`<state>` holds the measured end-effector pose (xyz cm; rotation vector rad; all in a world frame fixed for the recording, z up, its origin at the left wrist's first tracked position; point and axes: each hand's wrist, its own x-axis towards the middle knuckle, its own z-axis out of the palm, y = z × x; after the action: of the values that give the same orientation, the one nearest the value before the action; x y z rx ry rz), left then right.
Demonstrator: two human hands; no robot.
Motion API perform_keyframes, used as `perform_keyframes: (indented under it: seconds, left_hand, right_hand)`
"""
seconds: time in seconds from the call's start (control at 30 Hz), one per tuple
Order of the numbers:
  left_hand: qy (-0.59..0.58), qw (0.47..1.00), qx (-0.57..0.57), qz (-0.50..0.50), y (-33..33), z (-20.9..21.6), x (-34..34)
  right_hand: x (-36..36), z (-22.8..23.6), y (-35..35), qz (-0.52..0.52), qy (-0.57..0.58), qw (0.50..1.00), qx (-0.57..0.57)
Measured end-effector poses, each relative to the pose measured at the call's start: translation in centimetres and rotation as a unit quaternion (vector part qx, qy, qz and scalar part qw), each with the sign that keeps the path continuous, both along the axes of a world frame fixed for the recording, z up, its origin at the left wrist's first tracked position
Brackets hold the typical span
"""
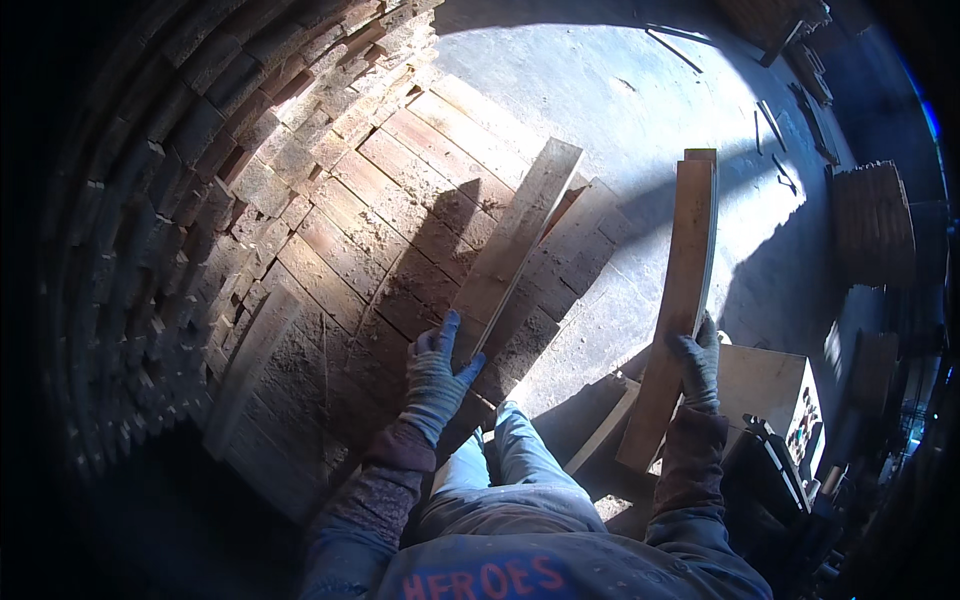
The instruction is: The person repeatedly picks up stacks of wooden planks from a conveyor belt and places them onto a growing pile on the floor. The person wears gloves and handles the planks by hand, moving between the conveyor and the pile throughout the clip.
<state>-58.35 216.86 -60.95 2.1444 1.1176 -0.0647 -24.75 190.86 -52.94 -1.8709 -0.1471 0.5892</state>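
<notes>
My left hand (pixel 435 375), in a striped knit glove, is at the near end of a wooden board (pixel 520 235). Its fingers are stretched out and the thumb stands apart, without closing round the wood. That board lies at a slant on top of a low layer of planks. My right hand (pixel 700 365), gloved too, grips a long wooden board (pixel 683 270) by its right side and holds it upright-slanting beside my legs. A thin second edge shows along it, so it may be more than one piece. The fingers under it are hidden.
A high stack of boards (pixel 200 160) rises at the left, its ends uneven. Sawdust-strewn planks (pixel 370 220) lie in front of it. A pale box-shaped block (pixel 765 385) stands at the right by dark machine parts (pixel 785 470). Scraps (pixel 770 125) and another wood pile (pixel 872 225) lie farther right.
</notes>
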Motion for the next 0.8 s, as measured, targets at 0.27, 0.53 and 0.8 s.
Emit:
perform_keyframes:
  seconds: [0.27,0.53,0.8]
  left_hand:
    - [0.235,0.966,-0.004,-0.111,-2.5,0.0,3.5]
    - [-0.113,0.937,-0.281,0.172,-1.6,5.7,6.1]
    - [0.028,0.984,-0.162,0.07,-8.1,-0.4,4.5]
  right_hand:
    - [3.3,-1.6,-0.1,0.062,0.012,0.998,0.012]
    - [1.2,-4.9,11.0,0.155,-0.038,0.987,-0.02]
    - [-13.1,-2.7,22.5,0.447,-0.12,0.795,-0.393]
